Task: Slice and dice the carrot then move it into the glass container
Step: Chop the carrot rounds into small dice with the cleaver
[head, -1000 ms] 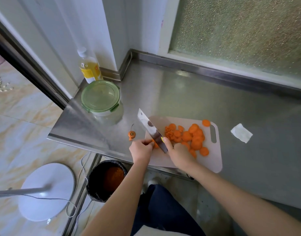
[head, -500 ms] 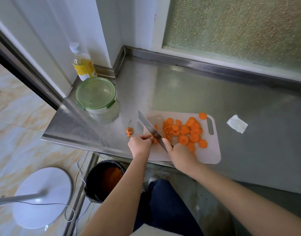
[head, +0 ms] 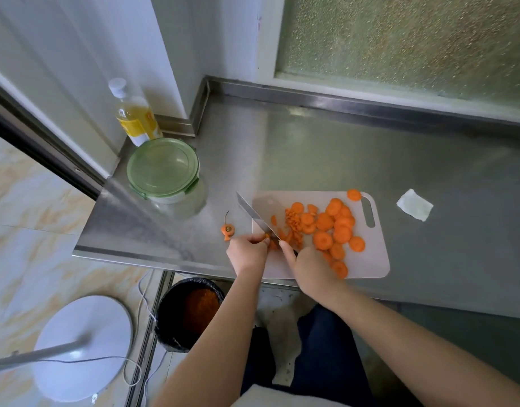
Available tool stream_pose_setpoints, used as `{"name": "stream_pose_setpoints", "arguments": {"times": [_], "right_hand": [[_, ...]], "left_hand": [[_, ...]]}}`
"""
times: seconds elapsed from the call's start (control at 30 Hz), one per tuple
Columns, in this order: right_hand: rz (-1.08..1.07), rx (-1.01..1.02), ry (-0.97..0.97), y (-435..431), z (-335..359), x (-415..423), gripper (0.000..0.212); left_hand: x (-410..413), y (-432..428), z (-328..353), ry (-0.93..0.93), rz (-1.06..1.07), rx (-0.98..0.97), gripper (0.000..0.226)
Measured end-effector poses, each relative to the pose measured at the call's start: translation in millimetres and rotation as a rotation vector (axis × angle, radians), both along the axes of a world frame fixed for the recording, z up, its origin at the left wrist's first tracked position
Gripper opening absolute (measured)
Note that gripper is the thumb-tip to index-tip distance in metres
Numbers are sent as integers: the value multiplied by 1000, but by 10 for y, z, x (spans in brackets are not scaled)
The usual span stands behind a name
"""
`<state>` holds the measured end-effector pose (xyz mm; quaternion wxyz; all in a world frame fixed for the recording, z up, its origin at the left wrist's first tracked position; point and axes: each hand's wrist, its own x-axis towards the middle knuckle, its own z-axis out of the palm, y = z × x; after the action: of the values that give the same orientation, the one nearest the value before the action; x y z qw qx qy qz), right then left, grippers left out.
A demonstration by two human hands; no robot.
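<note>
Several round carrot slices (head: pixel 332 227) and a small heap of diced carrot (head: pixel 293 220) lie on a pale cutting board (head: pixel 370 259) near the steel counter's front edge. My right hand (head: pixel 308 267) grips the handle of a cleaver (head: pixel 255 214), whose blade slants down onto the board's left end. My left hand (head: pixel 248 251) pinches a small carrot piece (head: pixel 271 243) against the blade's left side. The glass container (head: pixel 176 195), closed with a green lid (head: pixel 163 167), stands to the left behind the board. A cut carrot top (head: pixel 228 230) lies on the counter left of the board.
A bottle of yellow oil (head: pixel 133 114) stands in the back left corner. A white paper scrap (head: pixel 414 204) lies right of the board. Below the counter edge (head: pixel 153 255) sit a black bin (head: pixel 191 312) with orange peelings and a white fan base (head: pixel 82 348) on the floor.
The cleaver has worked a little to the left through the held carrot piece, and more cut bits lie right of the blade. Both hands stay at the board's left end.
</note>
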<state>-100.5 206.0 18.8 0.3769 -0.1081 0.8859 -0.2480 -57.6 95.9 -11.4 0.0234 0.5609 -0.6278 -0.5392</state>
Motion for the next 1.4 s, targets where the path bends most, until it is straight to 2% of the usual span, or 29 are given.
{"name": "stream_pose_setpoints", "arguments": {"times": [0.1, 0.2, 0.23, 0.3, 0.37, 0.5, 0.67, 0.77, 0.9, 1.03, 1.27, 1.4], "right_hand": [[131, 24, 87, -42, -13, -12, 66], [223, 179, 335, -83, -44, -18, 79], [248, 184, 342, -74, -56, -35, 73], [170, 32, 151, -61, -50, -61, 57], [101, -27, 19, -58, 25, -102, 54], [122, 106, 87, -72, -13, -139, 46], [37, 17, 93, -30, -179, -215, 48], [74, -57, 114, 6, -163, -242, 64], [92, -31, 81, -13, -135, -252, 58], [75, -39, 102, -7, -65, -253, 66], [94, -79, 112, 48, -13, -250, 68], [136, -47, 94, 67, 39, -211, 66]], "left_hand": [[10, 10, 41, -8, -13, -11, 17], [22, 9, 28, -10, -20, -24, 18], [24, 9, 23, -14, -23, -27, 18], [20, 14, 20, -18, -28, -33, 19], [15, 19, 20, -23, -38, -43, 19], [9, 23, 13, -22, -41, -45, 19], [18, 23, 8, -9, -34, -43, 19], [8, 25, -3, -16, -40, -40, 21], [-3, 19, -4, -11, -41, -33, 20], [7, 58, -2, 4, -50, -85, 20], [31, 109, -6, 9, -42, -138, 17], [22, 111, 3, 4, -11, -103, 15]]}}
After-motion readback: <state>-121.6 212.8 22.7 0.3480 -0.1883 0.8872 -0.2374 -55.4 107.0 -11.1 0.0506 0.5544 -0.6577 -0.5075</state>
